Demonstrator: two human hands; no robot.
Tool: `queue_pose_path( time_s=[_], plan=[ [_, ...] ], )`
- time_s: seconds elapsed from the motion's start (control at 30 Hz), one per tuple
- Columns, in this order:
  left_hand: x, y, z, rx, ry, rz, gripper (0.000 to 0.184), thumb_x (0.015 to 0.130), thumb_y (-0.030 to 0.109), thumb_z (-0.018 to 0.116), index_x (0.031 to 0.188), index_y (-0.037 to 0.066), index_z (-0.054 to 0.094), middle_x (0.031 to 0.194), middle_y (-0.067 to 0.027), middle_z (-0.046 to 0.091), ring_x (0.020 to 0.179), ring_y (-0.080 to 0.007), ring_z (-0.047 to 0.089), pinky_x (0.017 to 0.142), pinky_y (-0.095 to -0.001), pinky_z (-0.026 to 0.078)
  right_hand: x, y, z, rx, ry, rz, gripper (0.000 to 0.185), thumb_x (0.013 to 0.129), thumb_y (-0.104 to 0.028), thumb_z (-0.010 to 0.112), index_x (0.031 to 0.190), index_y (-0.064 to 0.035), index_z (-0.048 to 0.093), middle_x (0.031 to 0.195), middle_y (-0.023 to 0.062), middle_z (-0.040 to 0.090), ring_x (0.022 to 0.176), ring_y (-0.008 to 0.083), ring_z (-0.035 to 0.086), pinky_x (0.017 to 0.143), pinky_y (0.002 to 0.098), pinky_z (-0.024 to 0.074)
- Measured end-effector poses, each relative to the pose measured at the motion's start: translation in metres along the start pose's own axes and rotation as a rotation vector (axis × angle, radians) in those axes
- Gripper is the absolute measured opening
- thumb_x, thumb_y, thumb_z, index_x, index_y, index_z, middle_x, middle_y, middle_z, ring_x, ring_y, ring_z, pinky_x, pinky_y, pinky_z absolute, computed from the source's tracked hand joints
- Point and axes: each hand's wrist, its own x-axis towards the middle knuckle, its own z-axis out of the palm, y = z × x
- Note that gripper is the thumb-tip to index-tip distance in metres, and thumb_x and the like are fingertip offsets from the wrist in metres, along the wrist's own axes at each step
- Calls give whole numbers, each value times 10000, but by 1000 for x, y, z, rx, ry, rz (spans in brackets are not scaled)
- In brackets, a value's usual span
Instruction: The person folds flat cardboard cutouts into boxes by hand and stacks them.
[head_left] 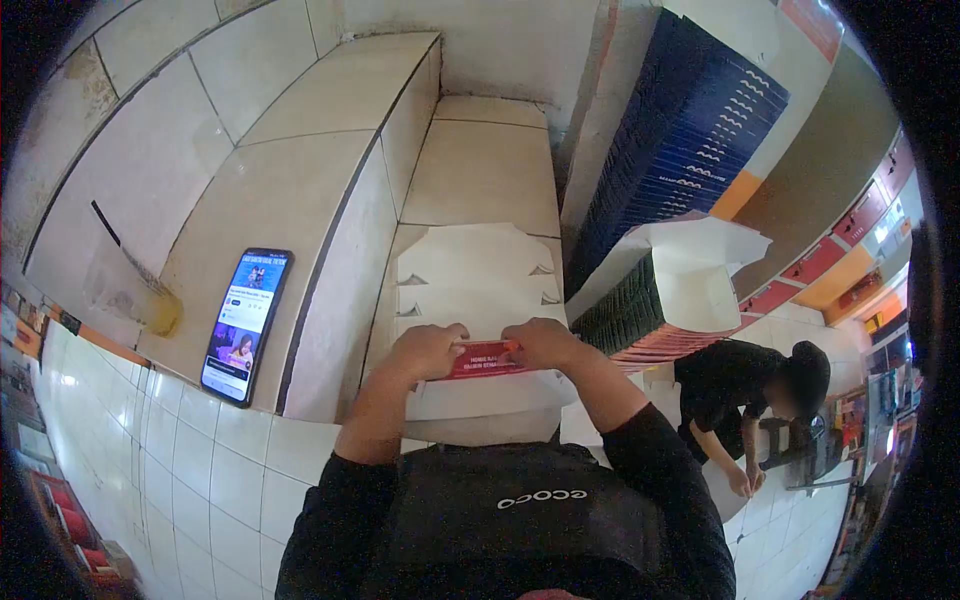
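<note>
A partly folded cardboard box lies in front of me, white inside with slotted flaps. Its near panel stands raised and shows a red printed face with white lettering. My left hand is closed on the left end of that panel, fingertips curled over its upper edge. At the right end my right hand is likewise closed on the panel, beside a small orange patch. Both thumbs are mostly hidden. A wide white flap extends from the panel toward my body.
On the tiled ledge at left lie a lit phone and a plastic cup with a straw. Tall blue carton stacks and nested open boxes stand at right. Another person bends over beyond them.
</note>
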Motion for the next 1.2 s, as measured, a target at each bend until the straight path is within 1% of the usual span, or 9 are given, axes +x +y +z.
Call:
queue_pose_path(
  time_s=[0.2,0.3,0.4,0.53,0.63,0.7,0.83,1.0,1.2],
  plan=[
    [23,-18,62,226,812,109,537,793,304,607,1259,95,444,1382,-135,275,1254,-350,285,965,-631,171,9,12,49,96,540,-36,318,753,-371,616,901,-90,596,799,113,621,820,294,599,798,422,382],
    [0,-4,52,171,1056,137,628,796,340,615,1315,87,365,1383,-197,238,1251,-414,258,974,-656,119,2,14,49,228,534,-72,254,731,-302,661,850,-91,585,769,94,599,791,277,578,825,408,320],
    [-7,-18,88,44,1551,338,888,755,409,669,1380,48,151,1385,-305,120,1289,-443,142,1016,-603,86,-23,2,24,138,924,-157,201,706,-236,680,823,-128,558,763,38,590,729,262,560,727,409,325],
    [-27,1,65,-324,1433,186,992,720,387,703,1379,-3,73,1378,-346,65,1297,-463,94,1038,-566,72,-65,-14,-45,127,1201,-243,214,666,-192,723,763,-133,541,684,16,561,651,243,524,720,391,294],
    [-15,3,35,-361,1523,426,980,739,341,694,1372,-39,49,1386,-326,78,1303,-449,105,1039,-561,72,-90,-32,-80,125,1238,-299,226,659,-182,732,753,-128,534,664,10,553,629,231,510,688,376,280],
    [-37,11,2,-109,1230,395,1042,727,337,716,1369,-51,-7,1400,-291,75,1312,-395,135,1049,-537,56,-102,-41,-92,122,1205,-351,234,653,-175,738,754,-124,533,660,13,550,623,224,502,671,368,270],
    [-39,35,-15,-606,1277,581,1102,701,328,743,1369,-40,-53,1416,-264,11,1326,-351,111,1066,-484,8,-111,-49,-98,117,1252,-429,236,656,-181,741,756,-114,538,650,21,541,607,225,486,658,365,261],
    [-42,40,3,-645,1551,432,1185,661,294,777,1373,-7,-122,1430,-236,-87,1347,-336,-17,1075,-450,-1,-112,-47,-88,148,1323,-261,208,696,-143,730,771,-88,543,684,29,553,600,201,483,650,354,320],
    [-25,19,38,-1011,1369,132,1171,654,211,776,1395,60,-118,1457,-180,-42,1359,-305,-7,1084,-452,19,-110,-43,-65,1464,1407,-268,103,836,-81,608,863,-40,516,799,25,568,686,96,513,577,236,426]
  ],
)
